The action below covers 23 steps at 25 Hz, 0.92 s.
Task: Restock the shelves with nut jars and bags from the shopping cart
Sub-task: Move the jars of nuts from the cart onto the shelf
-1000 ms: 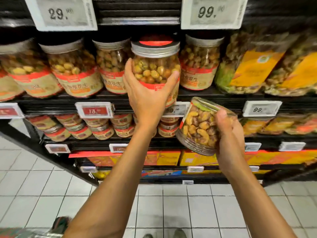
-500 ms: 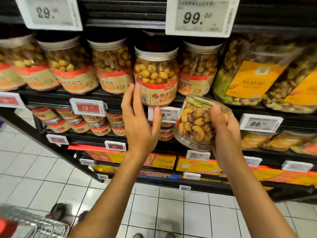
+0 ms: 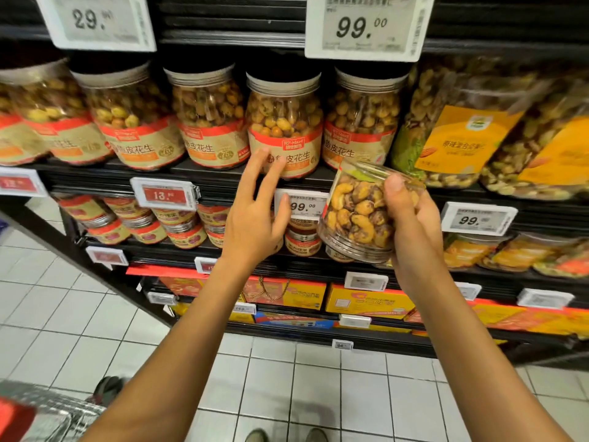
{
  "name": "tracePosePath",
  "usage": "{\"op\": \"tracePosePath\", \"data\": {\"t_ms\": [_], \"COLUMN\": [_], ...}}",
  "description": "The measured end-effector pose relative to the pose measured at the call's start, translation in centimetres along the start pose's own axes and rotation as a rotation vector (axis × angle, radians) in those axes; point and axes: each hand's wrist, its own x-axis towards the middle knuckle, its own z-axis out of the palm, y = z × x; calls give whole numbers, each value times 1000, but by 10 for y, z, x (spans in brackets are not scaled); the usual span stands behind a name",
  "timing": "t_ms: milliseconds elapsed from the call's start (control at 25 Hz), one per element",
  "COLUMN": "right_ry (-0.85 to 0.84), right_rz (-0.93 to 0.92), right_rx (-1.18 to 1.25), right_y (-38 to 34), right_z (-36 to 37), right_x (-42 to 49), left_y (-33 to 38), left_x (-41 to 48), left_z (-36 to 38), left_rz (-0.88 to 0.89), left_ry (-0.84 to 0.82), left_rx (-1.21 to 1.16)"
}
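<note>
I judge: shelving | left hand (image 3: 255, 218) grip spread at red-labelled clear peanut jar (image 3: 283, 129), shelf (image 3: 207, 181) edge | right hand (image 3: 411, 228) grip round tilted clear cashew jar (image 3: 357, 215) | next: shelve upright.

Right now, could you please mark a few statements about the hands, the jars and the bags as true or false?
1. The right hand grips a clear cashew jar. True.
2. The cashew jar is held upright. False: it is tilted.
3. The left hand is wrapped round the red-labelled jar. False: its fingers are straight, with the fingertips at the jar's label.
4. Nut bags stand to the right of the red-labelled jar's row. True.
</note>
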Motion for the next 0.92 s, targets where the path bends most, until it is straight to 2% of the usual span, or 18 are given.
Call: {"op": "tracePosePath", "data": {"t_ms": [240, 280, 360, 440, 480, 560, 600, 680, 720, 800, 840, 920], "right_ry": [5, 5, -9, -52, -94, -189, -261, -390, -425, -347, -369, -494], "right_rz": [28, 37, 51, 59, 54, 70, 107, 102, -39, -462, -663, -961], "right_rx": [-49, -56, -48, -31, -50, -84, -55, -108, -268, -701, -924, -1286], "right_y": [-5, -7, -11, -12, -13, -12, -11, -5, -1, 5, 12, 33], "right_z": [12, 14, 20, 27, 33, 47, 52, 57, 54, 48, 43, 43], "right_x": [-5, -7, -12, -18, -22, -30, -33, -39, -42, -45, -45, -51], "left_y": [2, 7, 20, 42, 49, 58, 61, 51, 41, 18, 9, -6], "left_x": [7, 8, 8, 13, 12, 8, 5, 2, 2, -4, -10, -28], "left_z": [-23, -27, -41, -60, -64, -70, -72, -82, -90, -105, -111, -115], "left_rz": [-113, -140, -348, -633, -679, -553, -536, -719, -872, -1211, -1300, -1302], "left_ry": [-116, -80, 6, -109, -207, -386, -415, -406, -447, -639, -688, -686], "left_rx": [-6, -35, -332, -830, -975, -872, -811, -880, -1016, -1285, -1351, -1293]}}
